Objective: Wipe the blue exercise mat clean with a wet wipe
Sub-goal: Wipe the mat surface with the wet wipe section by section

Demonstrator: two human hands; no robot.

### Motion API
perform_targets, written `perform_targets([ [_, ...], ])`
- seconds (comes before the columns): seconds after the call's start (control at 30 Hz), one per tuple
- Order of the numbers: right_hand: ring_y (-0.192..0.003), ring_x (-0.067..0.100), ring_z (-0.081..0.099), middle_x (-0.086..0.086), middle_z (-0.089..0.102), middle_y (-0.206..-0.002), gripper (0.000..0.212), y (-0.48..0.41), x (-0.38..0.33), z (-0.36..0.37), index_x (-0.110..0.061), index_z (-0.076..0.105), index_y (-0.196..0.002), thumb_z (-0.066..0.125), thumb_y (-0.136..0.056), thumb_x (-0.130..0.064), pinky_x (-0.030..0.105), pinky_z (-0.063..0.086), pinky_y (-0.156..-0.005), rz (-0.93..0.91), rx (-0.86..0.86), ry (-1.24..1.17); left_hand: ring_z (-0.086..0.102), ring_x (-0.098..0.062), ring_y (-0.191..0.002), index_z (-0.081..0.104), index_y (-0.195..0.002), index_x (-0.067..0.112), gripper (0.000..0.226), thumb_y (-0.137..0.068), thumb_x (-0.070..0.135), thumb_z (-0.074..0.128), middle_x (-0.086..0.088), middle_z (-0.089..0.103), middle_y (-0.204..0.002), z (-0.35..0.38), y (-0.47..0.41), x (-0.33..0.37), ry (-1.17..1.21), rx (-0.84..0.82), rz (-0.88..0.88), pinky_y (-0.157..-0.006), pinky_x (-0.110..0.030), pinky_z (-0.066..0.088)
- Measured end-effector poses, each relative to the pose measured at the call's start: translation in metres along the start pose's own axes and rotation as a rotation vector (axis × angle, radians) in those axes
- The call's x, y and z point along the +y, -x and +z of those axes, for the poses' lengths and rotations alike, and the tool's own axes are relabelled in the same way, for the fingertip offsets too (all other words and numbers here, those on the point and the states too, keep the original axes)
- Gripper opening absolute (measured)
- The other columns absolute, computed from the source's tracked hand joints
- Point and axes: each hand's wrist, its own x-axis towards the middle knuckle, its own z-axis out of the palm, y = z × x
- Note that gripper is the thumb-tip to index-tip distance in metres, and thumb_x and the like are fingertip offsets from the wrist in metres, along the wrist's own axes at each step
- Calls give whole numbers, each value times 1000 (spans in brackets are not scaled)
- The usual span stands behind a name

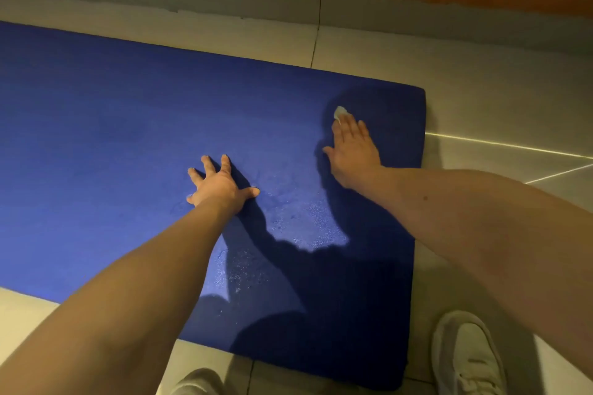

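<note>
In the head view, I am pressing a small crumpled white wet wipe (340, 112) onto the dark blue foam exercise mat (112, 138) with the straight, close-set fingers of my right hand (353, 151), near the mat's far right corner. My left hand (221, 184) is bracing on the mat, fingers spread, holding nothing. The mat is lying on pale floor tiles (481, 90), its long axis running leftward, so most of its surface is lying left of the wipe, beyond my left hand. No container is showing.
</note>
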Motion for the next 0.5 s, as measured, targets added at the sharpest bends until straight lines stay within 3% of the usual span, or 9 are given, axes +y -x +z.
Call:
perform_targets([
  [0.13, -156, 34, -12, 19, -14, -168, 72, 10, -38, 7, 5, -1, -159, 27, -110, -39, 45, -4, -127, 65, 1, -127, -14, -39, -151, -2, -159, 35, 113, -78, 69, 69, 4, -17, -165, -1, 0, 0, 13, -2, 12, -107, -73, 31],
  [0.23, -156, 36, -8, 20, -4, -169, 72, 24, -93, 17, 5, 7, -159, 29, -110, -41, 47, -2, -127, -126, 17, -122, -14, -38, -151, -2, -159, 35, 112, -79, 69, 68, 5, -17, -166, 0, 1, -4, 15, -5, 23, -109, -70, 32],
  [0.33, -156, 28, -18, 14, -12, -169, 69, 46, -133, 25, -1, -2, -161, 22, -111, -43, 43, -9, -126, -334, -119, -104, -10, -34, -153, 0, -160, 34, 106, -83, 67, 66, 6, -13, -166, -2, 3, -14, -32, 4, 66, -108, -61, 38],
  [0.5, -156, 25, -16, 8, -17, -169, 68, 49, -106, 20, -6, -5, -161, 23, -111, -43, 39, -8, -127, -289, -83, -13, -3, -33, -152, 8, -160, 30, 100, -86, 57, 70, 4, -3, -166, 0, 17, -38, -64, 4, 87, -110, -56, 39],
])
